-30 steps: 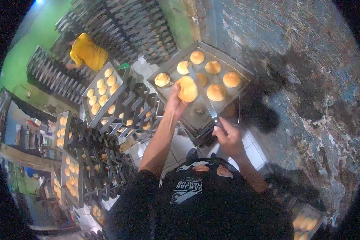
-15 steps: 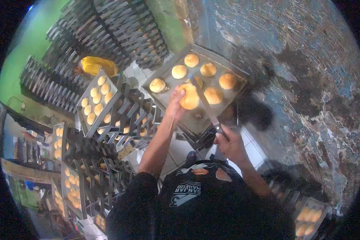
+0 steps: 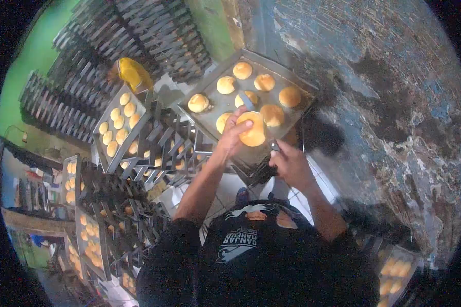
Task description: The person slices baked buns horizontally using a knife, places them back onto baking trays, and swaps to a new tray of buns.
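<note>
My left hand (image 3: pixel 232 135) grips a round golden bun (image 3: pixel 252 134) above the near part of a metal baking tray (image 3: pixel 287 75). In my right hand (image 3: pixel 293 165) is a knife (image 3: pixel 247 101), held by its dark handle. The middle of its blade is hidden by the bun, while the tip shows beyond the bun's far edge. How deep the blade sits in the bun I cannot tell. Several more buns (image 3: pixel 290 96) lie spread on the tray, and one bun (image 3: pixel 223 123) is partly covered by my left hand.
On the left stand stacked trays of buns (image 3: pixel 119 135) and tall stacks of dark trays (image 3: pixel 153 36). A person in a yellow top (image 3: pixel 133 74) is beyond them. A worn, peeling wall (image 3: pixel 374 128) rises on the right. White floor tiles (image 3: pixel 320 187) show below.
The held bun has moved slightly right and now covers the middle of the blade, which lay in view along its right side before. A bun behind my left hand has come into view.
</note>
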Action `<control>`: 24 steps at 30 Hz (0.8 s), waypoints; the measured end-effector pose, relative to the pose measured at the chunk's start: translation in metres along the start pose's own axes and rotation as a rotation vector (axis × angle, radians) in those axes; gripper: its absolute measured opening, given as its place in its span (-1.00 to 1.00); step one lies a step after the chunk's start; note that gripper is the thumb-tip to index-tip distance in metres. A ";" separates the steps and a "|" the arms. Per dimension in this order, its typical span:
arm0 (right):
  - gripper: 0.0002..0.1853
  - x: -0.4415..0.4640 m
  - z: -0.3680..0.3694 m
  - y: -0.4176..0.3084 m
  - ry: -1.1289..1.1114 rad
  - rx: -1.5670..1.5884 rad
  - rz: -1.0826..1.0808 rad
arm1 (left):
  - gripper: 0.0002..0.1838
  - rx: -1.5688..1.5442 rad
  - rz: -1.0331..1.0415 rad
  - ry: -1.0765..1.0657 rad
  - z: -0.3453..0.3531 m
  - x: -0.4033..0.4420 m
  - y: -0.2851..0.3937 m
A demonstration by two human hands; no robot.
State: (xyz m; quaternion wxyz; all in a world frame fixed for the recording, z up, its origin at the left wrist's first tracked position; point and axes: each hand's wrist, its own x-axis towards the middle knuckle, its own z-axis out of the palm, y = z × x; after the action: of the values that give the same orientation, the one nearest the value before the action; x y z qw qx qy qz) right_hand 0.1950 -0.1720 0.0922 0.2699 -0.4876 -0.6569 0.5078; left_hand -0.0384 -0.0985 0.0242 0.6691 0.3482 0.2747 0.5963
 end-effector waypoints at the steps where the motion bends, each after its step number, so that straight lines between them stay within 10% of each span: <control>1: -0.60 0.005 -0.001 0.000 -0.011 -0.043 -0.043 | -0.40 0.002 0.004 -0.001 -0.004 0.002 0.004; 11: -0.58 -0.001 0.000 0.008 -0.020 0.015 -0.008 | 0.01 0.069 -0.042 0.043 -0.021 0.002 -0.020; 24: -0.56 -0.006 -0.006 0.016 -0.062 -0.030 -0.040 | -0.34 0.148 0.080 0.091 0.001 0.003 -0.001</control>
State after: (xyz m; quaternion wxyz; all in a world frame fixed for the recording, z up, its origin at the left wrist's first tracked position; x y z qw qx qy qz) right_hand 0.2078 -0.1754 0.0802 0.2522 -0.4625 -0.6821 0.5072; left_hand -0.0366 -0.0958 0.0238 0.6040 0.3801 0.3341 0.6157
